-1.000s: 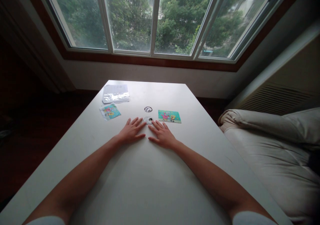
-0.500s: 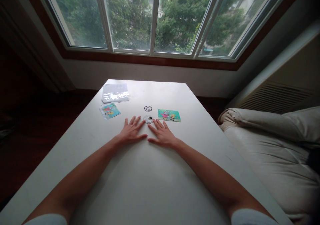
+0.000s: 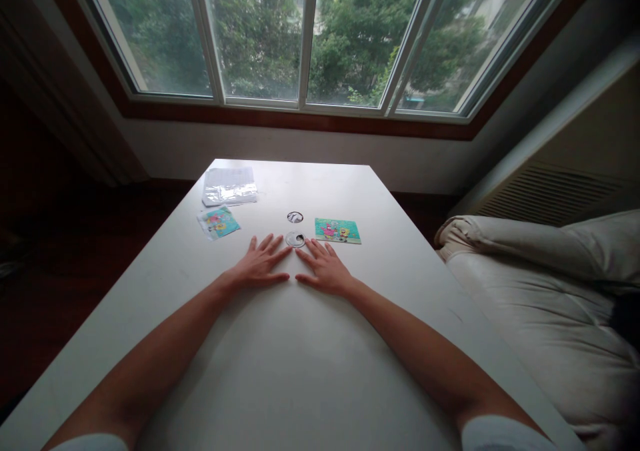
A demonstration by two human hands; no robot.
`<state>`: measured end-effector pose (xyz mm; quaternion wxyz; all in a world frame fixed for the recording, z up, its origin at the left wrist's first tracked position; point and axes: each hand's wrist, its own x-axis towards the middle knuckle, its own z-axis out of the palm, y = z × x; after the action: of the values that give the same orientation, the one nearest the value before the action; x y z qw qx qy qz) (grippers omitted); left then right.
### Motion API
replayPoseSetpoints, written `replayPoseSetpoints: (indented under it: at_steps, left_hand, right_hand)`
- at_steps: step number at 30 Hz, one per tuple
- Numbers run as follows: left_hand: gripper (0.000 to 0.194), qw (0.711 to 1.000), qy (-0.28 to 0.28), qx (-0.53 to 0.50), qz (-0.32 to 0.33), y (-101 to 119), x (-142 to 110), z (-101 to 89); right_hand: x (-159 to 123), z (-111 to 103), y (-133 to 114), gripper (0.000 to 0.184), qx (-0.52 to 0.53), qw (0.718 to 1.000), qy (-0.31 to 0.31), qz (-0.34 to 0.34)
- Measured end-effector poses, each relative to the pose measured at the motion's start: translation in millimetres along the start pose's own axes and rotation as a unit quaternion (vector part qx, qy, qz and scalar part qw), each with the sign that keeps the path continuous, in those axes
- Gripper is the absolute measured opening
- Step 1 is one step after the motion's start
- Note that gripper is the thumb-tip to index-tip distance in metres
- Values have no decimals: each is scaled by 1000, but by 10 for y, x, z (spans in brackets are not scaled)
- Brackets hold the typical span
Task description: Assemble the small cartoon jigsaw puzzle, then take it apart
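Note:
My left hand (image 3: 261, 261) lies flat on the white table (image 3: 300, 364), palm down with its fingers spread. Opposite it, my right hand (image 3: 324, 267) rests the same way, fingers apart and holding nothing. Just beyond the fingertips of both is a round black-and-white disc (image 3: 295, 239), like a sticker or badge. A second round disc (image 3: 295, 217) with a dark rim lies behind the first. To the right of them sits a colourful cartoon card (image 3: 338, 231) on a turquoise background, near my right fingertips.
Further left lies another cartoon card (image 3: 220, 222), seemingly with a clear sleeve. Behind it is a clear plastic packet (image 3: 229, 185) near the table's far left corner. A pale padded seat (image 3: 540, 304) stands along the right side. Beyond the table is a window (image 3: 300, 44).
My left hand has shifted slightly left and down, widening the gap between the thumbs. The view has moved a little. My right hand and the cards stay in place.

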<state>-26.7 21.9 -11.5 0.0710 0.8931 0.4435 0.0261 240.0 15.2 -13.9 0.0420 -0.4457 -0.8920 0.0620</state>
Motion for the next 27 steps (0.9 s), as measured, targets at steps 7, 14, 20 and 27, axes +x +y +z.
replayPoseSetpoints:
  at_steps: [7, 14, 20, 27]
  left_hand:
    - [82, 1000, 28, 5, -2, 36, 27, 30]
    - [82, 999, 34, 3, 4, 26, 26, 36]
    - [81, 999, 32, -3, -2, 27, 22, 31]
    - [81, 1000, 28, -4, -4, 29, 20, 22]
  right_hand:
    - [0, 0, -7, 85, -2, 1000, -7, 12]
    - [-9, -11, -6, 85, 0, 1000, -7, 12]
    - [2, -3, -9, 84, -2, 1000, -10, 14]
    - [-2, -14, -15, 82, -2, 1000, -8, 13]
